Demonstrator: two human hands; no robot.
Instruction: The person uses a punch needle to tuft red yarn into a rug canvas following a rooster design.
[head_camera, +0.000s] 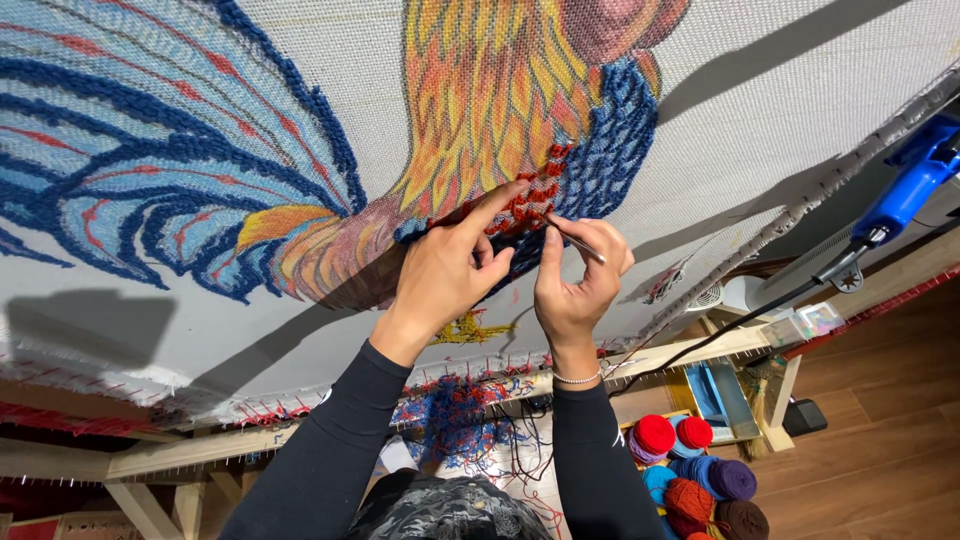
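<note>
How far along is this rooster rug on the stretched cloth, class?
Done: blue tail feathers and the dark blue patch are filled with yarn. In hand: the left hand presses the red tufts while the right hand holds a thin metal tool there. Left: orange neck and the pale cloth remain flat.

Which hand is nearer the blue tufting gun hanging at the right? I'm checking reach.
Right. The right hand, pinching a thin metal tool, is closer to the blue tufting gun; the left hand presses the red tufted patch further away.
</note>
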